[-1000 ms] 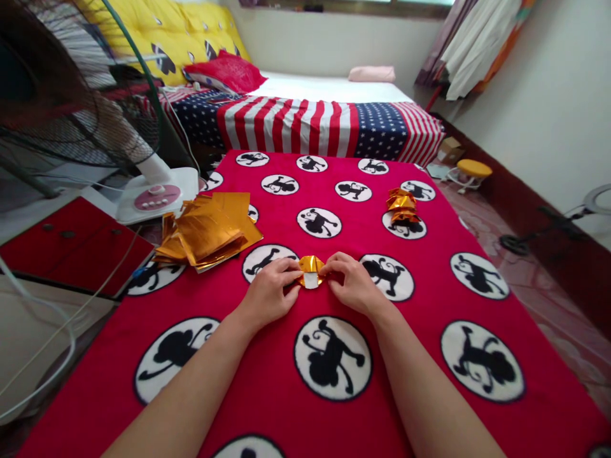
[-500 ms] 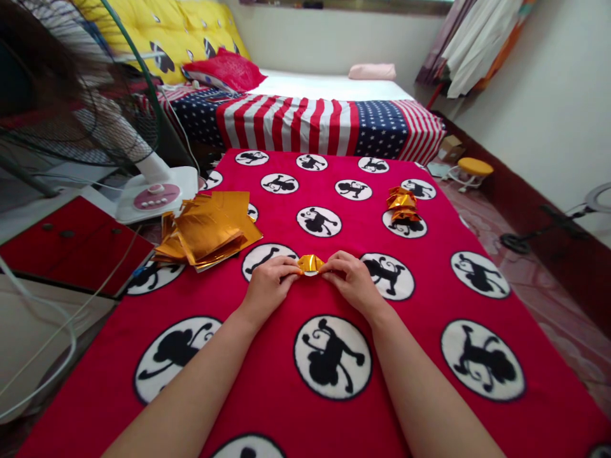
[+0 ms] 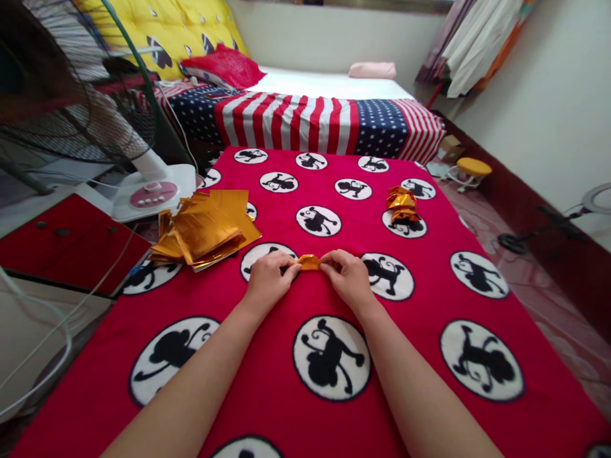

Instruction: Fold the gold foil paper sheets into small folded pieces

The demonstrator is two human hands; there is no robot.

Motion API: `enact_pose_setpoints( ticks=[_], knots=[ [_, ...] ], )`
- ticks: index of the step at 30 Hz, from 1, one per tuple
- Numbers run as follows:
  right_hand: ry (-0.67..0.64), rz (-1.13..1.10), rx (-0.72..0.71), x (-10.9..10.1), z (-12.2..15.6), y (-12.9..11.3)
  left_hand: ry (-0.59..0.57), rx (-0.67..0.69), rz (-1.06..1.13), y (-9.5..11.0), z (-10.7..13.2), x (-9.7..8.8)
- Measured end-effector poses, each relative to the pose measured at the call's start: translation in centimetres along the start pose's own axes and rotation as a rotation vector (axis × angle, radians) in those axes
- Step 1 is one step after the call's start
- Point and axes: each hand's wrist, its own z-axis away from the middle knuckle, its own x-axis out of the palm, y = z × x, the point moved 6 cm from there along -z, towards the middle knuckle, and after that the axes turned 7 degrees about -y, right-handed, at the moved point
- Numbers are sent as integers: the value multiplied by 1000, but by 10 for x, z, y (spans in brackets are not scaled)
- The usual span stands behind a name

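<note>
Between my hands is a small folded piece of gold foil paper [image 3: 309, 262], just above the red cloth with monkey prints [image 3: 334, 289]. My left hand [image 3: 272, 280] pinches its left end between thumb and fingers. At the right end, my right hand [image 3: 347, 275] pinches it the same way. To the left lies a loose pile of flat gold foil sheets [image 3: 207, 226]. Several folded gold foil pieces [image 3: 402, 203] sit bunched together farther off on the right.
A fan with a white base [image 3: 157, 191] stands at the left beside a red-topped cabinet [image 3: 71, 235]. Behind the cloth is a bed with a striped, starred cover [image 3: 296, 124]. A yellow stool [image 3: 474, 166] is on the floor at the right.
The foil piece, which bulged with a pale underside showing, now looks flatter and narrower, with a straight lower edge. Both hands keep their pinch in nearly the same place.
</note>
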Motion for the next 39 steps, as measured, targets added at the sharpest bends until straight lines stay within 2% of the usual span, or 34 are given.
enact_pose_setpoints(
  ticks=[5,17,25,35,39],
  knots=[
    [17,51,82,2,-1,2,29,-44,-36,-4,-3,-1],
    [37,148,104,2,-2,-4,77,-79,-65,-7,-6,-2],
    [54,168,138,3,-3,-2,77,-152,-108,-8,-6,0],
    [18,284,261,4,-9,-7,87,-128,-178,-1,-3,2],
    [31,330,270,5,-7,-14,94,-171,-213,1,-4,2]
  ],
)
